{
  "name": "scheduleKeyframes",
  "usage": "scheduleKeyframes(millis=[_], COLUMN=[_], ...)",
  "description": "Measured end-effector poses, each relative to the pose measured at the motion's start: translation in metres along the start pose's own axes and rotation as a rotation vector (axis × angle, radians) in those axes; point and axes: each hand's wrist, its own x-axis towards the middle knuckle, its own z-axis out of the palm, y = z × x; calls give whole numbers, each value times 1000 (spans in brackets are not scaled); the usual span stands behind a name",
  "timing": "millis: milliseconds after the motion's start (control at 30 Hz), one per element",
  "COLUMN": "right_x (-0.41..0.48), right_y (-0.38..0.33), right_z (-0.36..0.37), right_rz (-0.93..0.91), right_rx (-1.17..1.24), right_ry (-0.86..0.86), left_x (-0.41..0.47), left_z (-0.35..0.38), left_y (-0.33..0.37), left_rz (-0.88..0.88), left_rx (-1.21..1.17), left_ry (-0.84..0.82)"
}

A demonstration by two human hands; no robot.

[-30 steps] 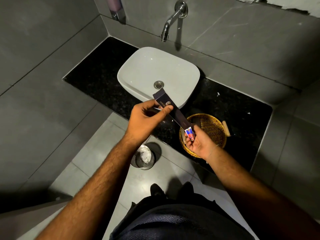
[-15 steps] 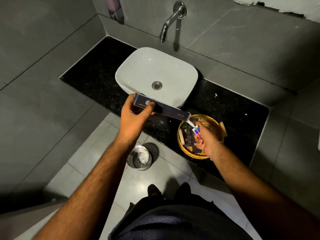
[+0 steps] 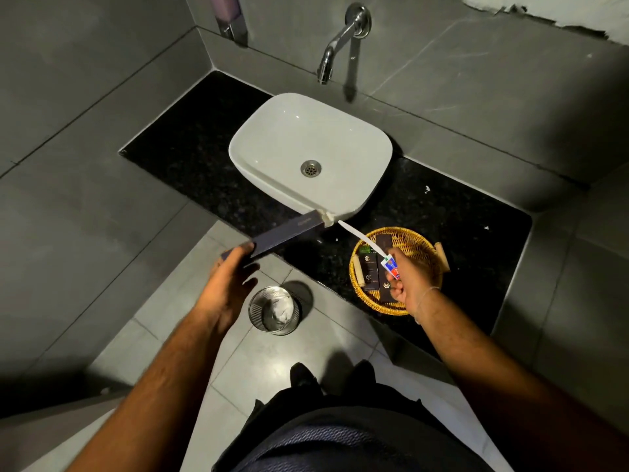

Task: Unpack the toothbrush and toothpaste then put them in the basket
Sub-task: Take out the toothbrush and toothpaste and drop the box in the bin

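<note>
My left hand (image 3: pixel 227 279) grips the near end of a long dark box (image 3: pixel 286 235) whose open far end points at the sink. My right hand (image 3: pixel 410 279) hovers over the wicker basket (image 3: pixel 417 238) and holds a small red, white and blue toothpaste tube (image 3: pixel 391 267) together with a white toothbrush (image 3: pixel 361 237). The toothbrush sticks out up and left, its tip just clear of the box's open end. Several small dark boxes (image 3: pixel 372 277) lie in the basket.
The basket sits on a black granite counter (image 3: pixel 190 155) to the right of a white sink (image 3: pixel 309 144) under a wall tap (image 3: pixel 335 46). A metal bin (image 3: pixel 274 310) stands on the tiled floor below the counter edge.
My left hand has pulled the box down and to the left. My right hand has drawn the toothbrush and toothpaste fully out of it, staying over the basket.
</note>
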Motion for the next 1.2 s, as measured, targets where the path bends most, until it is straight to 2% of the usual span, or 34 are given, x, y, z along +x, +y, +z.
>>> scheduleKeyframes(millis=[233, 367, 433, 533, 667, 800, 900, 1067, 1133, 1200], right_x=[-12, -15, -12, -5, 19, 52, 75, 93, 92, 89], right_y=[0, 11, 21, 39, 75, 115, 138, 161, 165, 166], right_z=[51, 87, 103, 126, 150, 169, 178, 186, 187, 188], right_rz=[5, 39, 34, 46, 34, -54, -62, -76, -91, -102], right_rx=[-90, -124, -141, -153, -219, -312, -348, -335, -309, -311], right_ry=[-92, -131, -110, -74, -36, -54, -69, -82, -83, -98], left_x=[6, 16, 26, 46, 90, 150, 203, 262, 263, 255], left_z=[-63, -95, -108, -120, -133, -144, -149, -158, -164, -166], left_y=[-69, -112, -135, -170, -219, -261, -283, -295, -291, -283], left_rz=[-234, -334, -385, -412, -416, -463, -458, -519, -609, -617], left_rx=[-195, -150, -106, -106, -137, -152, -184, -177, -102, -43], left_ry=[123, 295, 407, 486, 501, 575, 567, 527, 519, 535])
